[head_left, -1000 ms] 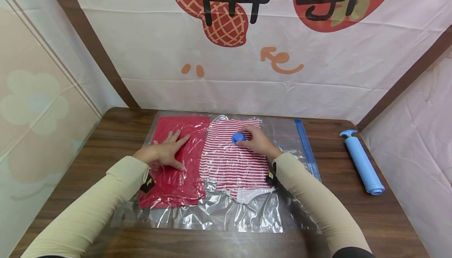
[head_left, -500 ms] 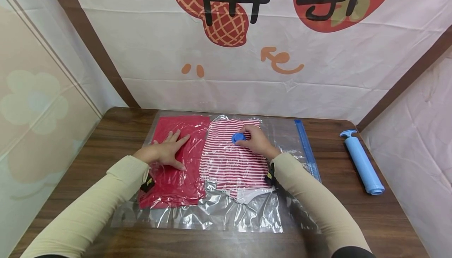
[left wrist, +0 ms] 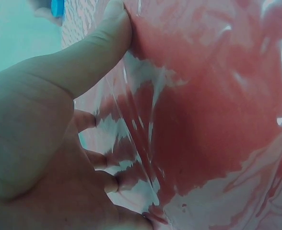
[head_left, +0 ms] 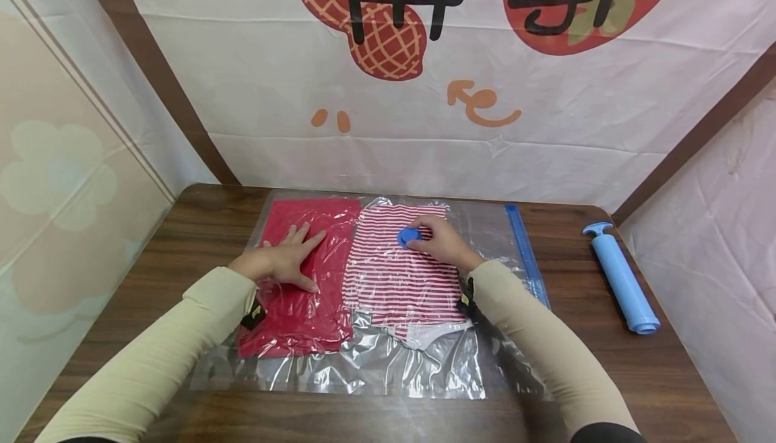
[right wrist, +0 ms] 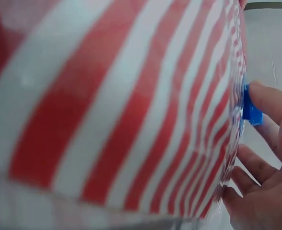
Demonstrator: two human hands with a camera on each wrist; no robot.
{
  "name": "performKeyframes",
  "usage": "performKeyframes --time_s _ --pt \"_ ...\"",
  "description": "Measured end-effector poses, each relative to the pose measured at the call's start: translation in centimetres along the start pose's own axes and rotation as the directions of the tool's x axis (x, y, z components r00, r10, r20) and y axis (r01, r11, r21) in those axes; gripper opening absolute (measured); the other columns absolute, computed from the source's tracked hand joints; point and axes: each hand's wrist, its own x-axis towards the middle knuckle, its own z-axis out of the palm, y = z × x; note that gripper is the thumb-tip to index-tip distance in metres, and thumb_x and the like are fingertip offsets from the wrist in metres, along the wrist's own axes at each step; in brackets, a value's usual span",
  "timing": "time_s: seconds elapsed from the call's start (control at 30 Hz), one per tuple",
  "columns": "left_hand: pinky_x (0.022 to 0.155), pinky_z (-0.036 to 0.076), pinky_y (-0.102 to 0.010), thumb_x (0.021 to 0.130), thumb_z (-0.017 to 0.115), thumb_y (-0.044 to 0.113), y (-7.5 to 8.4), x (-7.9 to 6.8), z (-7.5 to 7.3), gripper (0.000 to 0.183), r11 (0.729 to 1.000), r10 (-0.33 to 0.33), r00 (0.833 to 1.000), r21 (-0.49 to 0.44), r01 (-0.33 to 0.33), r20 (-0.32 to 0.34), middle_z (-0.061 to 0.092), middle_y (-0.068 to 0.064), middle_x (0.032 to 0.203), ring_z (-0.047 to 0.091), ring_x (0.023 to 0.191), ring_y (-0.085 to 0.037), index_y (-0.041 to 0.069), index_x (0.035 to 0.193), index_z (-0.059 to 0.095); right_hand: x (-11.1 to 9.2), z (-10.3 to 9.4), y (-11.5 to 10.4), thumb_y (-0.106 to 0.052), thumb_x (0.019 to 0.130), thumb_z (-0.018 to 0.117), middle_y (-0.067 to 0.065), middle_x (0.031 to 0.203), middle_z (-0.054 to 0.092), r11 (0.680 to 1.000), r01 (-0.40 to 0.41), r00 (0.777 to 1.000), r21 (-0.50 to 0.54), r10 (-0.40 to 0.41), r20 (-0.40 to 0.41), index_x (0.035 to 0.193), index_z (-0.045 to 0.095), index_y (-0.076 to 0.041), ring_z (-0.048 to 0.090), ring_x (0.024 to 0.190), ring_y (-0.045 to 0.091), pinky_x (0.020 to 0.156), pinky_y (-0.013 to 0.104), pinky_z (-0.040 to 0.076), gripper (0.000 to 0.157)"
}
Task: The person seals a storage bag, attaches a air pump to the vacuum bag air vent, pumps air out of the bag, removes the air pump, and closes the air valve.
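Note:
A clear plastic vacuum storage bag [head_left: 376,372] lies flat on the table. Inside it are a folded red garment [head_left: 321,322] on the left and a red-and-white striped garment [head_left: 388,281] on the right. My left hand [head_left: 285,261] rests with spread fingers on the film over the red garment. With thumb and index finger my right hand [head_left: 442,241] pinches the round blue valve cap [head_left: 409,237] above the stripes. In the right wrist view the cap [right wrist: 252,110] stands at the bag's surface, and the other fingers touch the film.
A light blue hand pump [head_left: 624,281] lies on the wooden table [head_left: 576,261] at the right. The bag's blue zip strip [head_left: 527,251] runs along its right side. A printed cloth backdrop [head_left: 388,153] rises behind the table's far edge.
My right thumb and index finger shift slightly at the blue valve cap. The left hand, the bag and the pump stay in place.

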Motion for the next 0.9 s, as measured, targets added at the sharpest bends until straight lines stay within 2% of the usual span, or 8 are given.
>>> performKeyframes --time_s 0.17,0.27,0.4,0.5,0.63,0.73,0.83,0.9 --pt "0.101 -0.002 -0.087 0.080 0.086 0.044 -0.01 -0.01 0.01 0.118 1.000 -0.002 1.000 -0.002 0.002 0.001 -0.007 -0.034 0.163 -0.012 0.148 -0.055 0.006 0.163 0.011 0.11 0.27 -0.26 -0.016 0.089 0.081 0.013 0.115 0.066 0.998 -0.047 0.999 -0.030 0.047 -0.015 0.111 0.066 -0.001 0.061 0.107 0.028 0.096 0.045 0.050 0.031" --pt "0.101 -0.002 -0.087 0.080 0.086 0.044 -0.03 -0.03 0.03 0.117 1.000 -0.003 1.000 -0.004 0.003 0.000 -0.006 -0.034 0.163 -0.012 0.148 -0.055 0.006 0.163 0.011 0.16 0.13 -0.19 -0.018 0.089 0.081 0.015 0.125 0.064 0.998 -0.046 0.999 -0.031 0.046 -0.002 0.122 0.064 -0.001 0.060 0.117 0.029 0.102 0.046 0.048 0.040" --pt "0.101 -0.001 -0.087 0.080 0.086 0.044 0.02 -0.08 0.04 0.117 1.000 -0.009 1.000 -0.006 0.009 -0.003 -0.006 -0.033 0.164 -0.011 0.149 -0.055 0.007 0.163 0.012 0.13 -0.32 -0.01 -0.014 0.092 0.077 0.017 0.141 0.058 1.000 -0.021 0.999 -0.005 0.022 0.041 0.137 0.061 -0.002 0.051 0.134 0.034 0.113 0.049 0.040 0.050" --pt "0.101 -0.001 -0.087 0.080 0.086 0.045 0.07 -0.13 -0.04 0.117 1.000 -0.009 1.000 -0.003 0.009 -0.005 -0.005 -0.033 0.164 -0.011 0.149 -0.055 0.007 0.163 0.012 0.09 -0.57 0.08 -0.012 0.093 0.075 0.017 0.141 0.058 0.999 -0.035 0.998 0.003 0.034 0.053 0.134 0.065 -0.003 0.050 0.135 0.034 0.113 0.049 0.040 0.043" --pt "0.101 -0.001 -0.087 0.080 0.086 0.045 0.13 -0.19 -0.14 0.117 1.000 -0.007 1.000 -0.002 0.007 -0.006 -0.005 -0.033 0.164 -0.011 0.149 -0.055 0.007 0.163 0.012 0.19 -0.46 -0.01 -0.016 0.093 0.077 0.012 0.132 0.064 0.997 -0.072 0.997 -0.004 0.072 0.029 0.124 0.070 -0.005 0.056 0.126 0.029 0.109 0.047 0.044 0.033" --pt "0.102 -0.002 -0.087 0.080 0.086 0.044 0.13 -0.20 -0.12 0.117 1.000 -0.012 1.000 -0.012 0.012 -0.003 -0.006 -0.033 0.164 -0.011 0.149 -0.054 0.007 0.163 0.011 0.31 -0.11 -0.20 -0.019 0.090 0.080 0.009 0.117 0.066 0.997 -0.079 0.997 -0.027 0.079 0.007 0.112 0.069 -0.005 0.061 0.109 0.023 0.098 0.041 0.049 0.028" --pt "0.102 -0.002 -0.087 0.080 0.086 0.043 0.11 -0.17 -0.06 0.117 1.000 -0.013 1.000 -0.018 0.013 -0.002 -0.006 -0.033 0.164 -0.012 0.149 -0.054 0.007 0.163 0.011 0.31 0.18 -0.48 -0.020 0.088 0.083 0.007 0.103 0.063 0.995 -0.083 0.997 -0.051 0.083 -0.012 0.103 0.063 -0.004 0.056 0.092 0.020 0.084 0.037 0.049 0.029" --pt "0.102 -0.002 -0.087 0.081 0.086 0.043 0.09 -0.10 -0.01 0.117 1.000 -0.013 1.000 -0.017 0.013 -0.002 -0.006 -0.034 0.164 -0.011 0.149 -0.055 0.007 0.163 0.011 0.28 0.27 -0.62 -0.022 0.088 0.083 0.007 0.103 0.062 0.994 -0.092 0.996 -0.065 0.091 -0.014 0.104 0.062 -0.004 0.055 0.091 0.020 0.083 0.036 0.048 0.032"
